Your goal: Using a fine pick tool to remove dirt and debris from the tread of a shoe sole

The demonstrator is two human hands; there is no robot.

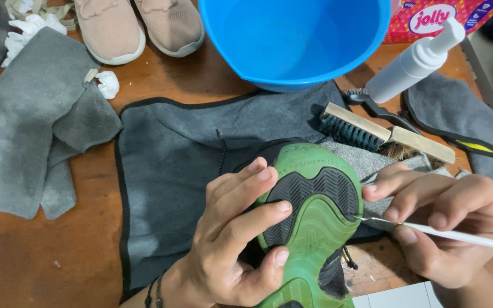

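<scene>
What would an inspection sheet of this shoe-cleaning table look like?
Surface: wooden table, dark mat in the middle.
Job's things: green-soled shoe sole-up; thin white pick touching its edge.
Clutter: blue basin, two brushes, white pump bottle, grey cloths, pink shoes, tissue box.
Hands: left hand grips the sole; right hand holds the pick.
Cables: nothing seen.
Surroundings: nothing seen.

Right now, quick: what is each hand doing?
Left hand: fingers closed around the green-soled shoe, sole up.
Right hand: fingers pinching a thin white pick, its tip at the sole's edge.
</scene>
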